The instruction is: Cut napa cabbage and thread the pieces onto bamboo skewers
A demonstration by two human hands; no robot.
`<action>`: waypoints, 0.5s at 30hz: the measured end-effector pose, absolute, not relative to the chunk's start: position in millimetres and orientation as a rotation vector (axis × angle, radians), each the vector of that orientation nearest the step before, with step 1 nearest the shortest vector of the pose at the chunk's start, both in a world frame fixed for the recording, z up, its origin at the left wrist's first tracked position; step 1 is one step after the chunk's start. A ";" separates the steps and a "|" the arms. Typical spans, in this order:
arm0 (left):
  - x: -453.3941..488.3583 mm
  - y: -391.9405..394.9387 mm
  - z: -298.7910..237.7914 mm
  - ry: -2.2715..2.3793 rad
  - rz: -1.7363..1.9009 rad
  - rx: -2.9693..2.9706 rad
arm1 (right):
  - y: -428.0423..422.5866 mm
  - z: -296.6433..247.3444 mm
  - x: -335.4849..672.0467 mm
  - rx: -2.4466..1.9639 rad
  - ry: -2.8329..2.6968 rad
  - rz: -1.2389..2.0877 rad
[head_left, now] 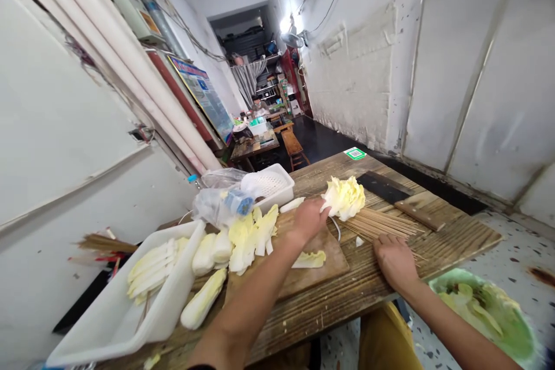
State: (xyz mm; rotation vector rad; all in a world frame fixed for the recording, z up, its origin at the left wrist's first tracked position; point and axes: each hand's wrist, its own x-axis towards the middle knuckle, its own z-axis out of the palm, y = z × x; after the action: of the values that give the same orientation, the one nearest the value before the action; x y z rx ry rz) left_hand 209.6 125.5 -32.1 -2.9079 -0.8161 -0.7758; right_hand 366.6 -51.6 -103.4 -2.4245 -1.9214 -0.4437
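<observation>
My left hand [309, 218] reaches over the wooden cutting board [329, 266] and pinches the white stem end of a yellow cabbage piece [346, 197]. My right hand [393, 259] rests knuckles-up on the wooden table [455, 237], at the near end of a bundle of bamboo skewers [381, 222]; its fingers are curled and I cannot make out anything in them. A single cabbage leaf [309, 259] lies on the board. Several cut cabbage wedges [243, 237] are piled left of the board.
A cleaver [396, 192] lies beyond the skewers. A white tray [117, 318] with cabbage strips sits at the left edge, a white colander [269, 184] and plastic bags [219, 199] behind. A green-lined bin [489, 312] with scraps stands on the floor at right. Far tables and benches fill the corridor.
</observation>
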 end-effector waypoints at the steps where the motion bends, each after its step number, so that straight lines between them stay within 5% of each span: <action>1: 193.1 121.8 -34.4 -0.787 -0.758 -2.937 | -51.6 -103.4 367.1 -2.441 -1.929 -0.430; 8: 62.8 87.3 -56.5 -0.848 -0.576 -3.116 | -51.5 -98.7 373.8 -2.433 -1.980 -0.365; 15: 45.3 67.2 -71.3 -1.430 -0.476 -3.151 | -98.2 -82.7 382.6 -2.255 -1.853 -0.345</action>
State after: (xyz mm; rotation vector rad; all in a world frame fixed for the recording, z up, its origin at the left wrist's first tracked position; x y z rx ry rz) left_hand 45.3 67.2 -71.3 -3.1509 -1.4301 -0.4763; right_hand 382.6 -98.2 -82.7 -2.2545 -1.8526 -0.3454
